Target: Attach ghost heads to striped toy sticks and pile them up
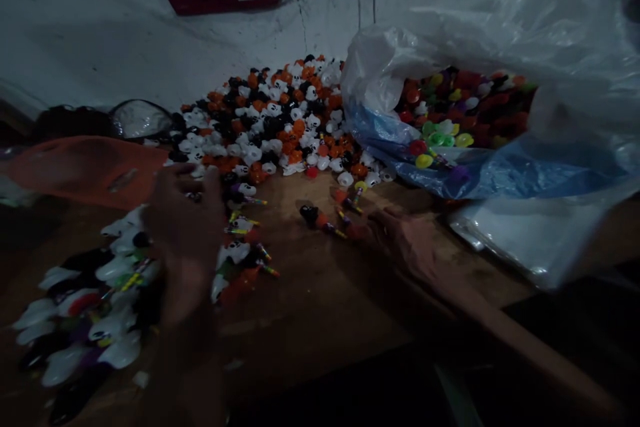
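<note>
My left hand, blurred, is over the left part of the wooden table, beside a column of small toys with striped sticks. Whether its fingers hold anything cannot be made out. My right hand reaches in from the right, its fingers close together at an orange piece. Its grip is hidden by blur and shadow. Left of that piece lies a black and orange toy with a striped stick, and just above are a few loose coloured pieces.
A large heap of white, orange and black figures rests against the wall. To its right is an open plastic bag of coloured pieces. Clear packets, an orange bag and a pile of assembled toys lie around.
</note>
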Tool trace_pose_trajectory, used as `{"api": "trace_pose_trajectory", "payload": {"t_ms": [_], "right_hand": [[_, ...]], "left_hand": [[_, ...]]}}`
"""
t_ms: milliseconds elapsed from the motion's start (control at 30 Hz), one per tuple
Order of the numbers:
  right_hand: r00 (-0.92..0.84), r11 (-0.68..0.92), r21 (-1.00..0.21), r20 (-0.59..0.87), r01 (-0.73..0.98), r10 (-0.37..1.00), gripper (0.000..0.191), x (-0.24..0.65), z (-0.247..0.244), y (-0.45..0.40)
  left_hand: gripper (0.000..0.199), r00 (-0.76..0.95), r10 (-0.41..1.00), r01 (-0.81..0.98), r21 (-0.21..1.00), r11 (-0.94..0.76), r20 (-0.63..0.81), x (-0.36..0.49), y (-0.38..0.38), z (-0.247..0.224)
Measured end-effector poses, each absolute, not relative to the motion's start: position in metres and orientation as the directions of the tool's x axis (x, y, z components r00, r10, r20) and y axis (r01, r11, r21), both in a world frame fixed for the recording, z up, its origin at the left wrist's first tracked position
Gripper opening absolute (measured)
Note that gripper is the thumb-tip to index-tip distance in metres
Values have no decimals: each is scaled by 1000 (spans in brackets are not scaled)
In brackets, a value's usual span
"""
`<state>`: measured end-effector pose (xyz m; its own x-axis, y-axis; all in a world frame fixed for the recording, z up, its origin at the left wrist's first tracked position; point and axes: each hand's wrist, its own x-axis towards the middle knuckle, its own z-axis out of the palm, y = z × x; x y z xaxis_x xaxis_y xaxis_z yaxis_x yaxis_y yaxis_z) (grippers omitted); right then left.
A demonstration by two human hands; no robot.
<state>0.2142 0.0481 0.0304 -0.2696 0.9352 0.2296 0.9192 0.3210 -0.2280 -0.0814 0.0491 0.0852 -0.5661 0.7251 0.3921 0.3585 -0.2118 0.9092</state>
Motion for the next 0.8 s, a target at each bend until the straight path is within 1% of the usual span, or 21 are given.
{"api": "trace_pose_trajectory", "payload": {"t_ms": [33, 67, 100, 133, 167, 200, 233, 267, 333, 400, 467, 500, 567, 633, 667, 700, 733, 767, 800], "right_hand": [[-253, 304, -224, 231, 926, 940, 27, 207, 29, 47], [-238, 286, -212, 224, 934, 945, 28, 200, 28, 47], [-236, 276, -198, 202, 941, 950, 28, 193, 28, 47], [-246, 277, -185, 176, 943, 953, 28, 187, 29, 48], [-275, 301, -177, 158, 937, 948, 28, 183, 28, 48], [-320, 345, -176, 155, 922, 935, 27, 182, 27, 49], [-363, 391, -183, 172, 902, 916, 27, 182, 24, 50], [-397, 434, -196, 202, 879, 895, 27, 184, 21, 51], [-416, 474, -237, 257, 848, 872, 29, 190, 15, 55], [-384, 451, -284, 260, 846, 886, 29, 196, 13, 63], [-363, 424, -317, 236, 848, 902, 27, 198, 18, 69], [-344, 416, -358, 250, 836, 905, 25, 197, 22, 69], [-247, 404, -518, 346, 754, 905, 20, 192, 33, 63], [-104, 398, -712, 420, 579, 902, 19, 183, 40, 50], [-54, 406, -772, 438, 488, 897, 18, 177, 41, 44], [-35, 438, -789, 470, 432, 882, 17, 172, 40, 38], [-36, 483, -770, 517, 417, 855, 15, 167, 38, 33], [-50, 540, -721, 579, 435, 814, 13, 162, 36, 29], [-75, 600, -646, 648, 472, 758, 13, 159, 33, 27]], "left_hand": [[21, -548, 733, 346, 907, -239, 402, -63, 50, 80], [21, -489, 793, 280, 926, -253, 364, -43, 53, 74], [25, -391, 886, 115, 968, -221, 249, -25, 56, 67], [27, -320, 944, -111, 987, -117, 76, -9, 61, 60], [29, -213, 973, -310, 950, 17, -87, 3, 65, 53], [29, -109, 971, -468, 873, 137, -211, 11, 69, 47], [29, -27, 956, -577, 786, 223, -291, 16, 72, 42], [27, 26, 944, -644, 717, 268, -329, 17, 74, 39], [22, 53, 941, -721, 639, 269, -335, 15, 76, 35], [15, 54, 938, -776, 577, 255, -342, 12, 75, 35], [10, 10, 927, -828, 517, 218, -376, 13, 74, 37], [10, -21, 919, -854, 486, 189, -394, 14, 74, 38], [14, -74, 911, -896, 429, 118, -406, 20, 73, 41], [17, -60, 920, -916, 388, 104, -387, 25, 70, 45], [17, -36, 922, -918, 378, 122, -385, 28, 67, 47], [16, -10, 918, -914, 375, 152, -396, 29, 64, 49], [16, 12, 908, -907, 377, 185, -418, 31, 60, 52], [16, 23, 897, -900, 382, 210, -441, 32, 56, 55], [16, 19, 886, -897, 384, 220, -463, 32, 52, 58]]}}
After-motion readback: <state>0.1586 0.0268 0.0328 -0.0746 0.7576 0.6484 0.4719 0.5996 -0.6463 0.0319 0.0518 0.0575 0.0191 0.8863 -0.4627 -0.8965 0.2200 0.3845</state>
